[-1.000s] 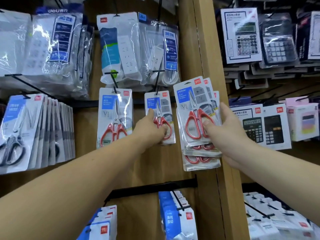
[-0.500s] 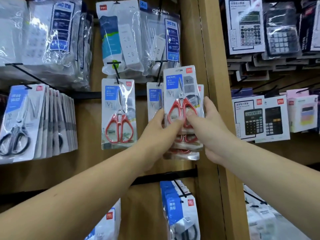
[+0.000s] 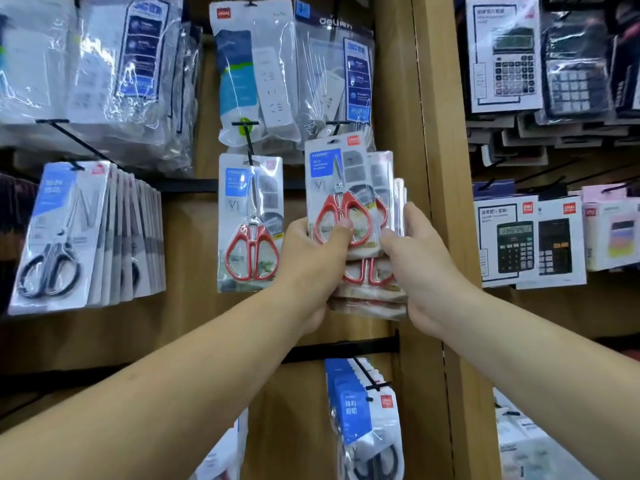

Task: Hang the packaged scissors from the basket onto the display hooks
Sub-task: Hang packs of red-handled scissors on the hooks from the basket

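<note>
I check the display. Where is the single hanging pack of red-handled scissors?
Head view, left of centre: the hanging pack of red-handled scissors is on a black hook below the bagged white power strip, beside the left hand.

"deli" is printed on the clear power-strip bag (image 3: 334, 64); the hanging scissors pack (image 3: 250, 220) seems to read "V1".

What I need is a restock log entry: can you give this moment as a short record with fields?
Left hand: grips front scissors pack, thumb on its red handle
Right hand: holds stack of packs behind it
Target hook: just above front pack's top; threaded or not, cannot tell
Already hung: one red scissors pack on the hook to the left
Basket: not in view
</note>
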